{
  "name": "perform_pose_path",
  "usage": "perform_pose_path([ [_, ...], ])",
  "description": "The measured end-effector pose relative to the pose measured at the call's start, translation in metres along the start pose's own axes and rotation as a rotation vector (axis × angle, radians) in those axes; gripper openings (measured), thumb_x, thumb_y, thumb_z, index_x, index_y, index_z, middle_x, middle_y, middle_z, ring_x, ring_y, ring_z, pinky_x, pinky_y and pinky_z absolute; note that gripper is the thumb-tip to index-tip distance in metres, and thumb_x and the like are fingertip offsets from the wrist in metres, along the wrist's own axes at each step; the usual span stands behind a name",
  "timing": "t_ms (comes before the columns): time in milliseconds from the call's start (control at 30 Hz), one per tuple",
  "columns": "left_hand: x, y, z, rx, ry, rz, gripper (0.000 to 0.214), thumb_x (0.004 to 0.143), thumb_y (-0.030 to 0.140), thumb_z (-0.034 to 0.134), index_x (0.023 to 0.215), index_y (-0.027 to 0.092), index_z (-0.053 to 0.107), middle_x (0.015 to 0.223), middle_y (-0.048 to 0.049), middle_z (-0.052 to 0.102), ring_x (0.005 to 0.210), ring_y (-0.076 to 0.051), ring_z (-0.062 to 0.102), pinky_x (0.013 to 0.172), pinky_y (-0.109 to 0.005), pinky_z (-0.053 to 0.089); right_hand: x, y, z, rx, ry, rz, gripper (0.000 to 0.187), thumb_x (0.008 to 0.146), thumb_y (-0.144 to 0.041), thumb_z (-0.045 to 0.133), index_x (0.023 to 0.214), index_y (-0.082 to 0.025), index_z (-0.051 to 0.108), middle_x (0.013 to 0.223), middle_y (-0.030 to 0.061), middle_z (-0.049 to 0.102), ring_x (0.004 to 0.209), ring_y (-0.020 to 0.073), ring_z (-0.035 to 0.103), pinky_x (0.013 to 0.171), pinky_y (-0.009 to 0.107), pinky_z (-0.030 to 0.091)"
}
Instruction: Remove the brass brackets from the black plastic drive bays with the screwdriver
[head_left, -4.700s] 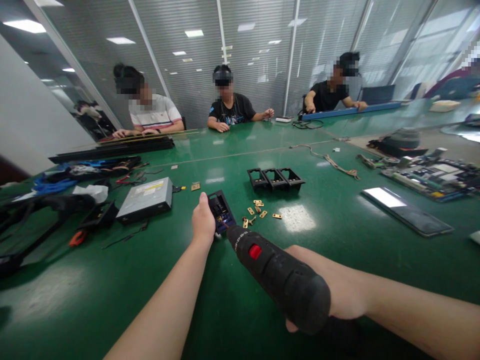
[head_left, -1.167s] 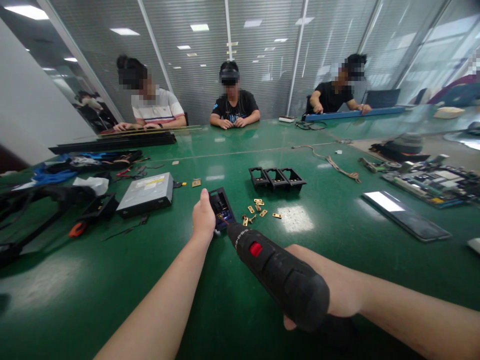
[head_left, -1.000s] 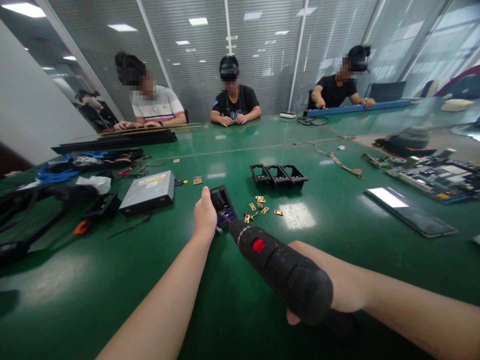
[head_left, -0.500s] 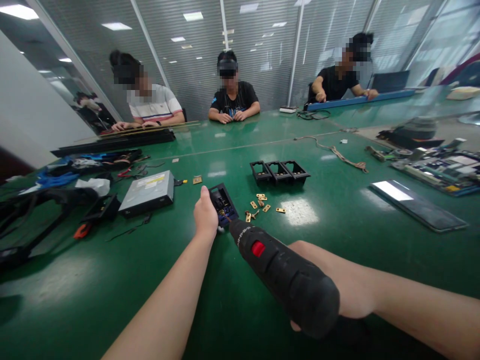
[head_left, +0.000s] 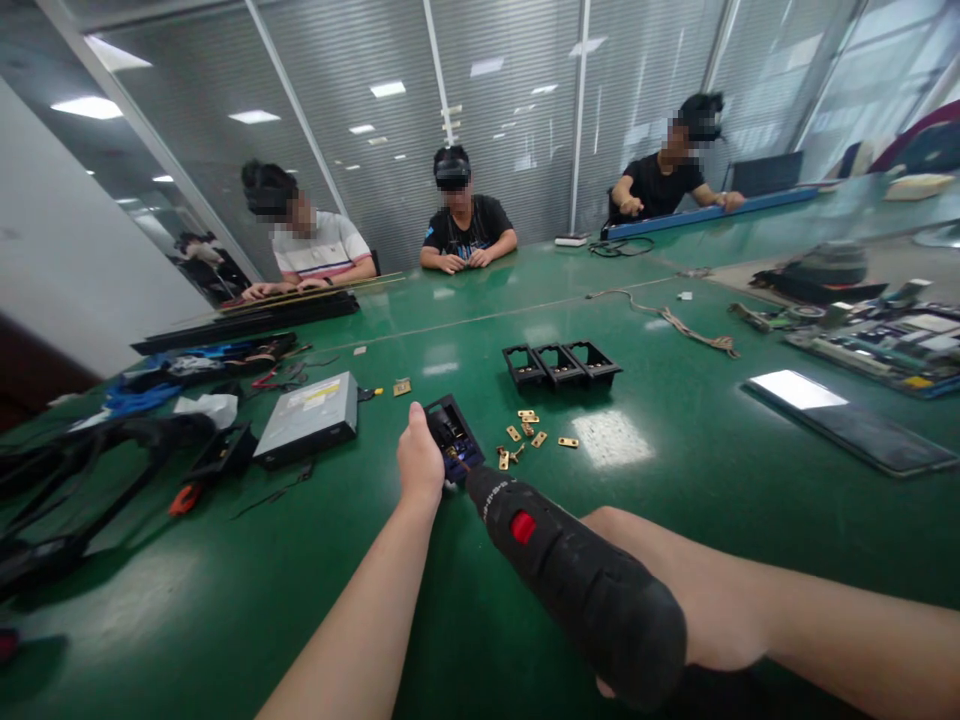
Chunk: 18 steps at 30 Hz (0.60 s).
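Note:
In my left hand (head_left: 420, 455) I grip a black plastic frame (head_left: 455, 425) by its left side, tilted above the green table. My right hand (head_left: 637, 560) is wrapped round a black cordless screwdriver (head_left: 570, 570) with a red switch on top. Its bit points into the lower part of the frame; whether the tip touches a screw there is too small to tell. Right of the frame lie several small brass plates (head_left: 540, 439), some screws among them. Beyond these stand three similar black frames (head_left: 556, 368) in a row, with brass-coloured pieces inside.
On the left lie a silver disc drive (head_left: 307, 415), blue cables (head_left: 135, 395) and a black strap-like frame (head_left: 45, 530). A phone-like slab (head_left: 847, 420), circuit boards (head_left: 892, 340) and a cord (head_left: 675, 318) lie right. Three people sit across the table (head_left: 480, 310).
The whole view has shifted, so the scene sits slightly lower. Both hands keep their grip, and the screwdriver stays pointed into the frame.

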<state>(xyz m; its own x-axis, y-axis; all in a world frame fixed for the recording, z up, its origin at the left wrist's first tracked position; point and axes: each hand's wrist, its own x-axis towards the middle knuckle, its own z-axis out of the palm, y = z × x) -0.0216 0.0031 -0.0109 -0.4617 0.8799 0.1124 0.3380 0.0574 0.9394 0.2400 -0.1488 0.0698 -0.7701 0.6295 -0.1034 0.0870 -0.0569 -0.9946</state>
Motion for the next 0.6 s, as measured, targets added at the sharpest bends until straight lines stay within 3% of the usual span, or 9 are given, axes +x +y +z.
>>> perform_pose_path([
  [167,-0.0007,0.0009,-0.0002,0.010,-0.008,0.001,0.084,0.093,0.091,0.024,0.078,0.021,0.070,0.083,-0.0138,0.074,0.085,-0.031,0.070,0.081,-0.041,0.053,0.0020,0.0014,0.0048,-0.004,-0.003,-0.088,0.052,0.060,-0.040,0.098,0.060,-0.020,0.049,0.060,-0.0069,0.046,0.062,0.0118,0.040,0.059,0.027,0.046],
  [367,-0.0025,0.0028,-0.0005,0.012,-0.010,-0.002,0.084,0.093,0.091,0.024,0.078,0.021,0.069,0.085,-0.0146,0.075,0.084,-0.031,0.070,0.080,-0.041,0.051,0.0010,0.0028,0.0014,-0.037,-0.009,-0.013,0.048,0.052,-0.035,0.100,0.064,-0.019,0.055,0.065,-0.0046,0.055,0.063,0.0129,0.045,0.056,0.025,0.044],
  [600,-0.0033,0.0039,-0.0010,-0.005,-0.010,-0.003,0.084,0.089,0.095,0.027,0.074,0.021,0.065,0.080,-0.0125,0.073,0.079,-0.029,0.067,0.077,-0.040,0.049,-0.0004,0.0063,-0.0018,-0.041,0.012,-0.005,0.041,0.060,-0.031,0.096,0.064,-0.017,0.058,0.065,-0.0037,0.058,0.062,0.0127,0.047,0.057,0.025,0.044],
])
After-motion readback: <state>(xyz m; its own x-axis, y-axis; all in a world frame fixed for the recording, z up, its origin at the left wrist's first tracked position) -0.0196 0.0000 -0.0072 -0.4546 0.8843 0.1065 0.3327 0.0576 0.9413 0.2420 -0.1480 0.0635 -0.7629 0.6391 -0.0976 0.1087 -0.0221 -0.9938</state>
